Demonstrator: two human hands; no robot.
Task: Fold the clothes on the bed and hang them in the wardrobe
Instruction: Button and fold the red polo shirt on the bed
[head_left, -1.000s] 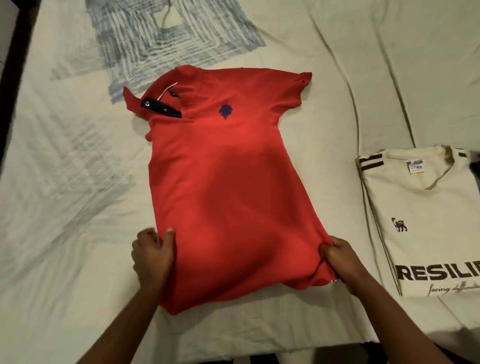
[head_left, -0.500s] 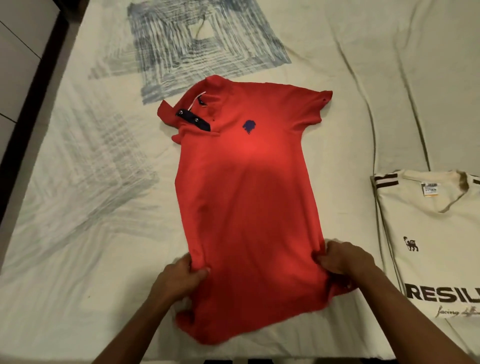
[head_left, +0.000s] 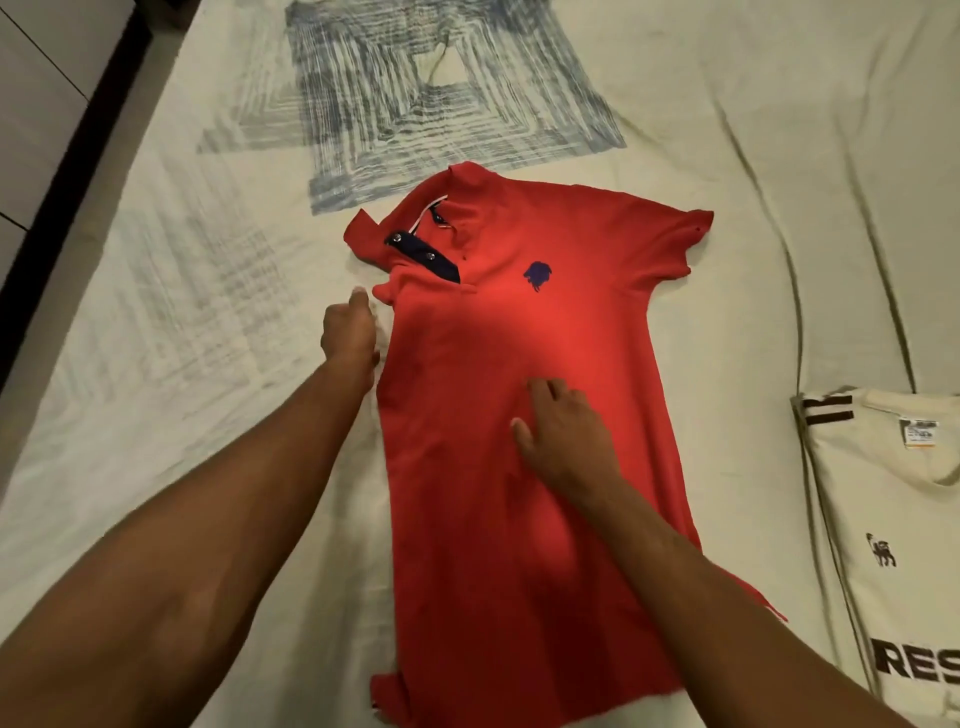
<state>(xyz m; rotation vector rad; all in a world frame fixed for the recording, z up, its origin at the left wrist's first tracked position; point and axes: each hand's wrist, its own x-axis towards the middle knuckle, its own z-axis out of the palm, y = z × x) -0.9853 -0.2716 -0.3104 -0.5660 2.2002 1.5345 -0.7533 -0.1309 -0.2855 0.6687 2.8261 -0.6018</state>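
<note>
Red polo (head_left: 524, 415) lies front-up on the bed (head_left: 156, 364), collar toward twelve o'clock, hem toward six, its left side already tucked in so only one sleeve sticks out at two o'clock. Soft, light knit, I'd say: it will slump and crease wherever it's lifted, so the sensible holds are the firmer parts, the collar, shoulder seam and hem corners, pinched in pairs to keep the fold square. Left hand (head_left: 349, 332) sits at nine o'clock of the shirt, just beside the folded edge below the collar, fingers loosely curled, gripping nothing that I can make out. Right hand (head_left: 563, 441) rests palm-down mid-chest, fingers spread and relaxed, pressing the cloth flat, holding nothing. A cream tee (head_left: 893, 545) lies folded at three o'clock.
</note>
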